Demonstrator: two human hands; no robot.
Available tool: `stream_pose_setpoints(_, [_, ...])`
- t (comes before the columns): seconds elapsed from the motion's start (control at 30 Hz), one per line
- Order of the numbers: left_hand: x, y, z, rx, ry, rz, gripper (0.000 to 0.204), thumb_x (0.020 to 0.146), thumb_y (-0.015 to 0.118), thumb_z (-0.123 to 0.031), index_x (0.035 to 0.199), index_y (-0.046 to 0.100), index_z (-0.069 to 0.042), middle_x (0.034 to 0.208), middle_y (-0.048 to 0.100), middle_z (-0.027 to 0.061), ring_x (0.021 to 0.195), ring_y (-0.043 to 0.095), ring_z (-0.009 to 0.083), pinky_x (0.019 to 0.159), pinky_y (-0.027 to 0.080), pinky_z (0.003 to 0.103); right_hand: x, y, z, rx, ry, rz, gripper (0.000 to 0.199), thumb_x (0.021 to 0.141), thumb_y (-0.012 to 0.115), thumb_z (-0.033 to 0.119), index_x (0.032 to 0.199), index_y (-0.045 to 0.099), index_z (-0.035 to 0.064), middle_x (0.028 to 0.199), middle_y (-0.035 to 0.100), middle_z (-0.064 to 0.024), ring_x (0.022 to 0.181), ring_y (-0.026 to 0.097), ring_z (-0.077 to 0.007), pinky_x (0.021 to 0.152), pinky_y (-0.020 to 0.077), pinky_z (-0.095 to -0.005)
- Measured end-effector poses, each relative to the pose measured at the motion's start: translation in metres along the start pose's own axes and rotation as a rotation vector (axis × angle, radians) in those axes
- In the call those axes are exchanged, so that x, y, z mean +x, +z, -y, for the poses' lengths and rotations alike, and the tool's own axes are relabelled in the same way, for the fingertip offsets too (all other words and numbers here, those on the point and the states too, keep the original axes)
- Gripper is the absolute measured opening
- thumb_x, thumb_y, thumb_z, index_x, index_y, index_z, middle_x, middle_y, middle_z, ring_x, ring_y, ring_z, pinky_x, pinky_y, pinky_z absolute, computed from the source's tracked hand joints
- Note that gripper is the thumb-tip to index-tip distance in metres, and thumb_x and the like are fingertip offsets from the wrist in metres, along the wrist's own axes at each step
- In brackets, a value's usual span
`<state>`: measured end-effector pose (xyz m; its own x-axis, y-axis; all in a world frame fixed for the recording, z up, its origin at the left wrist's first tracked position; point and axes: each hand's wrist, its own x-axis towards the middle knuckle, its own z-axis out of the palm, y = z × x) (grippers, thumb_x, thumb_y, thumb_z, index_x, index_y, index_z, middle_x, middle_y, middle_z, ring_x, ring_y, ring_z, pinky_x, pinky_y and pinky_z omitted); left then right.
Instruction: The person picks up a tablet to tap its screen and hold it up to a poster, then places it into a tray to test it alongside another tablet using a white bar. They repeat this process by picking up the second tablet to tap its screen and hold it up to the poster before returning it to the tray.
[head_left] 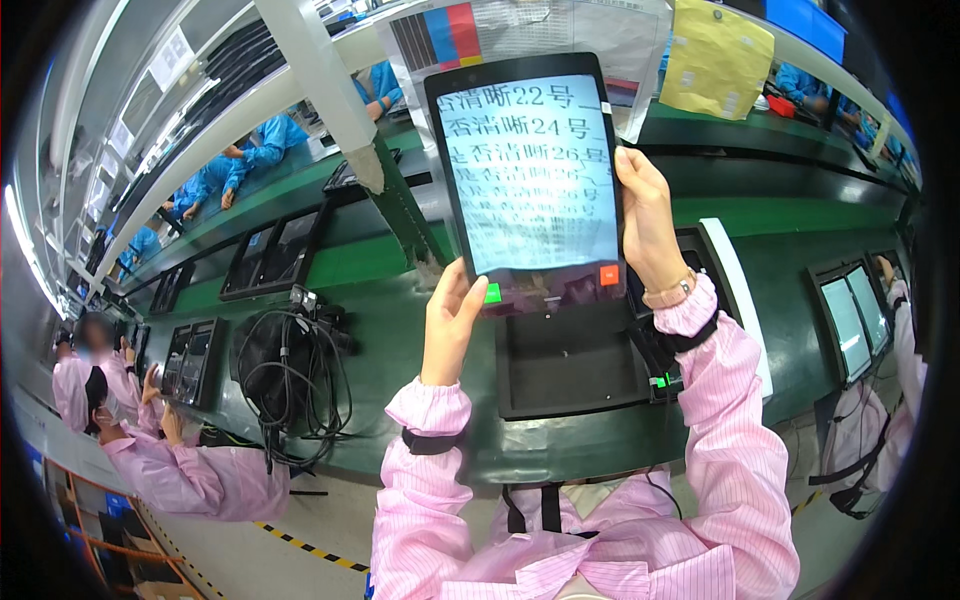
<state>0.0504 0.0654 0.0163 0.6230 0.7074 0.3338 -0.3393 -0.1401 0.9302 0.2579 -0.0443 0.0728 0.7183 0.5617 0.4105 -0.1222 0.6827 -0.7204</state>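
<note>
Tablet [530, 185] is up off the worktop [560, 440], in front of the person and beyond the near tray. Both hands are on it, apart from each other: the left hand [453, 325] pinches the lower left corner, thumb on the front beside a green square; the right hand [648, 215] grips the right edge, thumb tip at the rim. Fingers behind the casing are hidden.

Progress, judged from this view only — the tablet is lifted and its screen lit, showing rows of large dark characters on pale blue. A green and a red square show near the bottom edge; neither thumb clearly covers one. Viewing of the screen looks under way; the tablet is not yet set down. Whether any check is finished cannot be told.

Orientation: screen toward the wearer, characters upright to them. Long axis runs mainly away from the body, top end far, leaning slightly left; bottom end nearest the person. Exact pitch is uncertain — the fisheye bends edges.

Surroundings: black tray [570, 375] below the tablet, a white panel [738, 300] along its right side, and a tangle of black cables [300, 385] to the left on the worktop.
</note>
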Motion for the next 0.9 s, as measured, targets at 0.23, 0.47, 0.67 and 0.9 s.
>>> stream_pose_setpoints(0.23, [-0.006, 0.006, -0.031, -0.005, -0.013, 0.084, 0.029, 0.089, 0.057, -0.014, 0.112, 0.055, 0.003, 0.102, 0.059, 0.0021, 0.091, 0.051, 0.0067, 0.082, 0.039, 0.021, -0.059, -0.005, 0.013, -0.079, 0.075, -0.029, 0.016, 0.092, 0.051, 0.017, 0.095, 0.054, 0.0018, 0.087, 0.057, -0.0018, 0.081, 0.053, -0.0075, 0.074, 0.0432, -0.0226])
stream_pose_setpoints(0.47, [-0.011, 0.021, -0.04, 0.02, -0.05, 0.011, 0.021, 0.09, 0.057, -0.018, 0.094, 0.059, 0.002, 0.082, 0.057, -0.0035, 0.074, 0.047, 0.0022, 0.066, 0.038, 0.018, -0.092, -0.014, 0.02, -0.093, 0.048, -0.031, 0.015, 0.094, 0.05, 0.018, 0.094, 0.05, 0.0033, 0.087, 0.058, -0.0026, 0.076, 0.053, -0.0056, 0.07, 0.043, -0.02])
stream_pose_setpoints(0.67, [-0.013, 0.022, -0.033, 0.052, -0.021, -0.016, 0.022, 0.092, 0.054, -0.02, 0.09, 0.059, 0.002, 0.077, 0.054, -0.0044, 0.071, 0.043, 0.0013, 0.062, 0.035, 0.018, -0.098, -0.017, 0.022, -0.053, 0.032, -0.031, 0.015, 0.093, 0.05, 0.017, 0.095, 0.05, 0.0027, 0.088, 0.059, -0.0033, 0.078, 0.055, -0.006, 0.072, 0.0438, -0.0203])
stream_pose_setpoints(0.9, [-0.042, 0.023, -0.026, 0.145, -0.072, -0.021, 0.03, 0.095, 0.048, -0.02, 0.111, 0.054, 0.005, 0.099, 0.059, 0.0038, 0.091, 0.051, 0.0082, 0.081, 0.04, 0.021, -0.102, -0.023, 0.027, -0.019, 0.037, -0.04, 0.016, 0.093, 0.051, 0.017, 0.097, 0.049, 0.0017, 0.092, 0.059, -0.0046, 0.081, 0.055, -0.0069, 0.075, 0.044, -0.0214])
